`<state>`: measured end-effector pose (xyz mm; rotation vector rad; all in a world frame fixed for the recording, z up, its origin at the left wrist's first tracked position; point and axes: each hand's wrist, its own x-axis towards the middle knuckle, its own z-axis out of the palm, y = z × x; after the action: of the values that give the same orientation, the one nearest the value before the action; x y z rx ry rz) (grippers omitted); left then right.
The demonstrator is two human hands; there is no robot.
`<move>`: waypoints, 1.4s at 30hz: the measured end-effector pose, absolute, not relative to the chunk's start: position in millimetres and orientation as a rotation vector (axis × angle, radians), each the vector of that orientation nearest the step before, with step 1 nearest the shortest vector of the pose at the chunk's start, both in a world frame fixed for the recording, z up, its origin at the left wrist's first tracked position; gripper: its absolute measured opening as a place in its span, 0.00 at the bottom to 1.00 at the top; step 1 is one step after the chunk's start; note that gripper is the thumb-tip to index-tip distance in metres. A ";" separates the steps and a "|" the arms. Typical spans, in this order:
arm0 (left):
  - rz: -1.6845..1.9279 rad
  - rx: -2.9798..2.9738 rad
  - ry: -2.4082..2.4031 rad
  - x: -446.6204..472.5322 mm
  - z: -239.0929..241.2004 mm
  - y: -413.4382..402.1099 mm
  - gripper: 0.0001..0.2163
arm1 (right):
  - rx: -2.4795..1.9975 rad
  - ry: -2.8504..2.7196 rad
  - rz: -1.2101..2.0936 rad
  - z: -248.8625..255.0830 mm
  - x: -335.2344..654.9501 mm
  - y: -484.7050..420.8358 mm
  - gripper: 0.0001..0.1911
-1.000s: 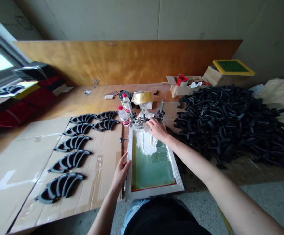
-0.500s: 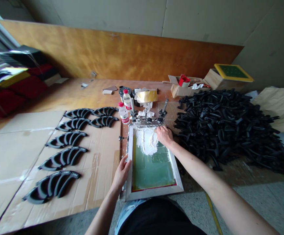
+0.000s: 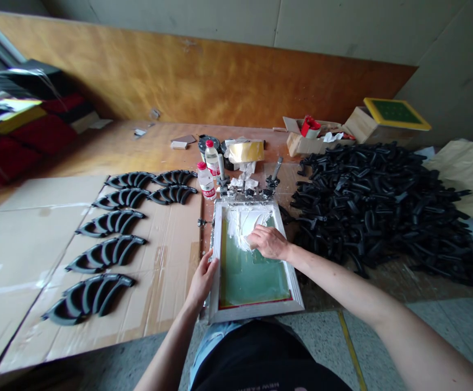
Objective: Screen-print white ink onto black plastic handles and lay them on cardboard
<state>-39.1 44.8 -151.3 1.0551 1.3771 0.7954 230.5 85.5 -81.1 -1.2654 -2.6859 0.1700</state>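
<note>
A silver-rimmed screen printing frame (image 3: 256, 311) lies flat in front of me, with green mesh (image 3: 252, 279) inside. White ink (image 3: 236, 217) is spread thickly over the far part of the mesh. My left hand (image 3: 204, 277) holds the frame's left side, thumb on the rim. Over the near edge of the ink, my right hand (image 3: 269, 242) is closed, fingers pointing down and left; whatever is in its grip is hidden. A metal hinge clamp (image 3: 246, 197) holds the frame's far end.
Left, rows of black curved parts (image 3: 92, 298) lie on cardboard (image 3: 146, 304). To the right rises a heap of black parts (image 3: 378, 212). Two red-capped bottles (image 3: 207, 182), a tape roll (image 3: 245, 151) and an open box (image 3: 301, 145) stand farther back.
My right hand has moved from the frame's far right corner toward me and slightly left, over the ink. The ink's near right area looks smeared differently. My left hand stays on the rim.
</note>
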 end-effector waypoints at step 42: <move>0.659 0.645 1.197 24.1 -118.6 18.4 0.26 | -1.392 -2.414 0.277 -108.4 202.1 19.8 0.08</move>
<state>24.1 18.4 -118.6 0.6452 1.1967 0.6594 202.1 19.8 -108.4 -1.3917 -2.4136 0.2775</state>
